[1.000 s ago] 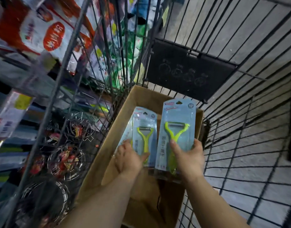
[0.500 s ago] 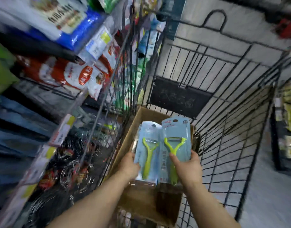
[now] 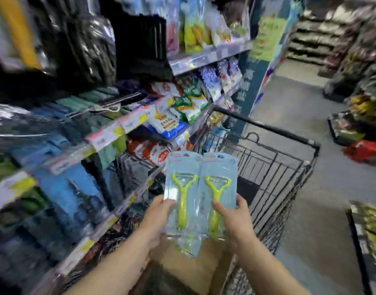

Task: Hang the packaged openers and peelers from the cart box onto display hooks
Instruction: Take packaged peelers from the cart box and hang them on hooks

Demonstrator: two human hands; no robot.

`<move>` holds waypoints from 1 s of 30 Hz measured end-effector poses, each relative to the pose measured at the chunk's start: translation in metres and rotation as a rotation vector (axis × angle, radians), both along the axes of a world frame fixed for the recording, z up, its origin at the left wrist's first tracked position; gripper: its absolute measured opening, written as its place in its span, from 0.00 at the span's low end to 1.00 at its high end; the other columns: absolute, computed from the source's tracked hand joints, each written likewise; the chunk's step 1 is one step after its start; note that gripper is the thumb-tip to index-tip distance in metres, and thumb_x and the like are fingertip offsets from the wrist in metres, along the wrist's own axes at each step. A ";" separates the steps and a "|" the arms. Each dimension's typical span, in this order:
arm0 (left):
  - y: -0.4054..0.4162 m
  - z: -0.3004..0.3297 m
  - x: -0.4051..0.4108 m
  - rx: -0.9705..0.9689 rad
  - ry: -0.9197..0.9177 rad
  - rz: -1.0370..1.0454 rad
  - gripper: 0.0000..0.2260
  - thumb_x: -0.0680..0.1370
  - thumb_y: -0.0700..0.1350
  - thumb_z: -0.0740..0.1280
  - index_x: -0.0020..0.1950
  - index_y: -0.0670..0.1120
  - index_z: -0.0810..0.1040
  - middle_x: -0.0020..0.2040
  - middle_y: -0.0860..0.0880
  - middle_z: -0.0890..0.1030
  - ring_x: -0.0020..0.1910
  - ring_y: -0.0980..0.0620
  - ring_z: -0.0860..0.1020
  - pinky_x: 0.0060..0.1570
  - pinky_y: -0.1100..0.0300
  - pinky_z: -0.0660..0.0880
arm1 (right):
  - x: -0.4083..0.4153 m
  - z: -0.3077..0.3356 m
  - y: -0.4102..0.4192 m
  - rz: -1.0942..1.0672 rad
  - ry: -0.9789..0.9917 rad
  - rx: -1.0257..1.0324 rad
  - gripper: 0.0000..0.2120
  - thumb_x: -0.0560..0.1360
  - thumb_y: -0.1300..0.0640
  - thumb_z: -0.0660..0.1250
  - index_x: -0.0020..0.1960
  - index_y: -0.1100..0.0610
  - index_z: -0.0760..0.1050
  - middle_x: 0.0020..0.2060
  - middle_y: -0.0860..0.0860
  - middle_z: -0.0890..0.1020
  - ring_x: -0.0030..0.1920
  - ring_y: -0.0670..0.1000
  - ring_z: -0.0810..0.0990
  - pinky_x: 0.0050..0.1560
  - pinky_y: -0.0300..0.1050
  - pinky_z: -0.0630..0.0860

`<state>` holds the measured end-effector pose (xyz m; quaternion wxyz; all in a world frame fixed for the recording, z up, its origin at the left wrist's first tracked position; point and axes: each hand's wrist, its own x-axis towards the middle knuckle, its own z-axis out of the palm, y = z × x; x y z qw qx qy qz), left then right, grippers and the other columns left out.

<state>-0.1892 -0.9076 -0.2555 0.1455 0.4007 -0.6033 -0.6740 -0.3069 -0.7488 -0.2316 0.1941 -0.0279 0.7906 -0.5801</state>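
Observation:
Two blister packs, each with a lime-green Y-shaped peeler on a pale blue card, stand upright side by side above the cardboard box [image 3: 195, 271]. My left hand [image 3: 156, 220] grips the lower left edge of the left peeler pack [image 3: 182, 188]. My right hand [image 3: 233, 220] grips the lower right of the right peeler pack [image 3: 219, 184], thumb on its front. The two packs touch or slightly overlap at the middle. The box sits in the black wire cart [image 3: 274, 177], below the packs.
Store shelves [image 3: 110, 133] with price strips and bagged goods run along the left, close to the cart. The grey aisle floor [image 3: 306, 209] opens to the right. Low crates with goods [image 3: 351, 128] stand at the right side.
Both hands have lifted the two peeler packs up out of the box and brought them together. My view has swung upward from the cart's inside to the shelves and aisle.

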 end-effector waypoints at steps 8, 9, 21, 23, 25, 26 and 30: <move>0.043 0.095 0.214 -0.119 0.232 0.454 0.22 0.67 0.46 0.81 0.57 0.47 0.78 0.50 0.50 0.87 0.48 0.50 0.85 0.53 0.50 0.80 | 0.176 0.099 -0.015 0.499 0.187 -0.205 0.36 0.68 0.47 0.76 0.72 0.49 0.64 0.59 0.45 0.80 0.56 0.49 0.81 0.58 0.54 0.78; 0.045 0.105 0.246 -0.143 0.251 0.516 0.21 0.67 0.46 0.80 0.56 0.47 0.78 0.50 0.49 0.87 0.48 0.50 0.85 0.52 0.50 0.80 | 0.202 0.109 -0.021 0.563 0.219 -0.213 0.37 0.68 0.45 0.76 0.72 0.48 0.64 0.58 0.44 0.80 0.55 0.47 0.81 0.57 0.51 0.78; 0.093 0.212 0.638 -0.568 0.340 1.111 0.09 0.71 0.40 0.77 0.41 0.49 0.78 0.33 0.63 0.84 0.31 0.67 0.81 0.30 0.72 0.75 | 0.580 0.193 -0.091 1.172 0.294 -0.497 0.19 0.67 0.52 0.78 0.52 0.39 0.73 0.46 0.40 0.84 0.46 0.39 0.83 0.46 0.38 0.78; 0.101 0.221 0.707 -0.572 0.326 1.191 0.08 0.71 0.41 0.77 0.45 0.45 0.80 0.40 0.52 0.87 0.38 0.57 0.85 0.38 0.60 0.82 | 0.650 0.201 -0.097 1.241 0.274 -0.563 0.19 0.67 0.51 0.78 0.52 0.40 0.73 0.46 0.39 0.84 0.44 0.37 0.82 0.39 0.30 0.74; 0.108 0.228 0.775 -0.587 0.311 1.226 0.11 0.71 0.42 0.77 0.51 0.42 0.81 0.47 0.43 0.87 0.46 0.45 0.86 0.46 0.45 0.83 | 0.721 0.210 -0.099 1.288 0.276 -0.591 0.23 0.67 0.48 0.77 0.58 0.41 0.71 0.50 0.39 0.82 0.47 0.40 0.81 0.41 0.34 0.74; 0.111 0.232 0.807 -0.603 0.308 1.246 0.14 0.71 0.42 0.77 0.54 0.41 0.80 0.50 0.41 0.86 0.49 0.41 0.85 0.50 0.40 0.81 | 0.755 0.213 -0.099 1.302 0.269 -0.599 0.27 0.67 0.46 0.77 0.62 0.42 0.70 0.50 0.39 0.81 0.49 0.41 0.81 0.44 0.38 0.75; 0.122 0.248 0.924 -0.663 0.328 1.327 0.23 0.67 0.43 0.80 0.58 0.38 0.79 0.51 0.38 0.85 0.52 0.37 0.83 0.55 0.34 0.77 | 0.878 0.223 -0.098 1.350 0.263 -0.636 0.34 0.66 0.46 0.78 0.68 0.49 0.68 0.53 0.43 0.82 0.54 0.47 0.81 0.53 0.45 0.76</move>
